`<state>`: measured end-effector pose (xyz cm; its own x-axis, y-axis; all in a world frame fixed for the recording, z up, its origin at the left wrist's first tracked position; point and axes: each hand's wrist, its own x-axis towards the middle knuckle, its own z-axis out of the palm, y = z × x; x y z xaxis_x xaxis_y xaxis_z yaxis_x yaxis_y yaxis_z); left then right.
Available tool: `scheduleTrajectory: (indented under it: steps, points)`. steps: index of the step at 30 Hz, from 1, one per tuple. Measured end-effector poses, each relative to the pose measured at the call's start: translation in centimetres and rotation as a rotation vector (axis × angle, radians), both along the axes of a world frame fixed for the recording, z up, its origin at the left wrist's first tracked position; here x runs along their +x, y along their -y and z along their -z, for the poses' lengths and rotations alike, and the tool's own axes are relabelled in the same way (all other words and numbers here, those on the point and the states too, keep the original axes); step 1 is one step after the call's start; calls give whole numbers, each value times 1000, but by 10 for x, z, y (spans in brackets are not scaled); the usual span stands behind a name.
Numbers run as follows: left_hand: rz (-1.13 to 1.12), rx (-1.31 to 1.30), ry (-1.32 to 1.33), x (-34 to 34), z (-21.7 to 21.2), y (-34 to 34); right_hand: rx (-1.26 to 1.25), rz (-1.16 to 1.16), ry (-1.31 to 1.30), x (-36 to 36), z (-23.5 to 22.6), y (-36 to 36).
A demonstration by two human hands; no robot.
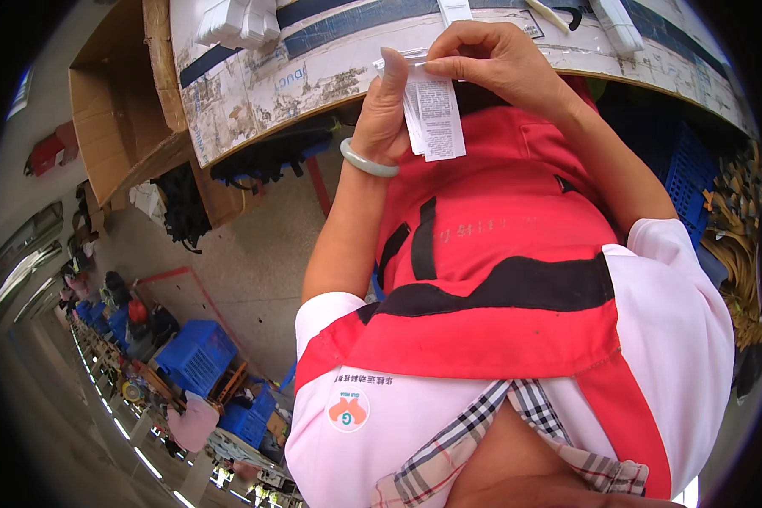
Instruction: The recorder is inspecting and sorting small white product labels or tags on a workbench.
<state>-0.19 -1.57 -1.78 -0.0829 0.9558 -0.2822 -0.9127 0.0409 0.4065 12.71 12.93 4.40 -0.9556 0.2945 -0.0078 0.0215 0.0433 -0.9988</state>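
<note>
A small stack of white printed labels (436,118) hangs in front of my red apron, just off the table's near edge. My left hand (385,110), with a pale bangle at the wrist, grips the stack by its upper left side, thumb pointing up. Thumb and forefinger of my right hand (495,68) are pinched together at the top edge of the same labels. Several label sheets fan slightly apart at the bottom. The left fingers behind the stack are mostly hidden.
The worn, taped table (322,89) holds white label bundles (239,23) at left and another bundle (616,27) at right. A cream-and-black tool (552,15) lies near the latter. An open cardboard box (114,106) stands left; blue crates (197,360) and brown strips (734,254) are lower down.
</note>
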Motion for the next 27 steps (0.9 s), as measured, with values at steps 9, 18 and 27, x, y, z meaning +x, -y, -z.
scheduleTrajectory:
  steps: [9,18,27]
  points:
    - [-13,-1,-297,9,-8,5,210,116,-74,3,12,12]
    - [-98,9,-331,20,-14,2,380,180,-98,4,18,15]
    - [-85,-49,-337,14,-2,9,338,125,-91,4,8,15]
